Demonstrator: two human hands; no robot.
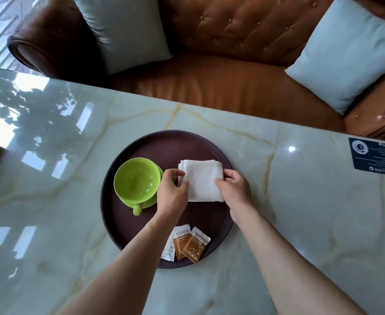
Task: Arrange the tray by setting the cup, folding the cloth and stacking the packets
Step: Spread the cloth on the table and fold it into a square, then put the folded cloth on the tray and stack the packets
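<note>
**Cloth fold wrapping up, packets still loose**

Head view: both hands are working the white cloth [201,180] on the round tray [141,142]. Left hand [172,192] is pinching the cloth's left edge, fingers closed on it. Right hand [233,186] is gripping the right edge, also closed on it. Cloth is looking like a neat folded square between them. Green cup [137,179] is sitting upright on its saucer just left of the left hand, so that step looks done. Packets [187,244] are lying below both wrists on the tray, fanned and overlapping, not squared. Stacking is looking like the remaining step. Tabletop [300,201] is carrying the tray.
</note>
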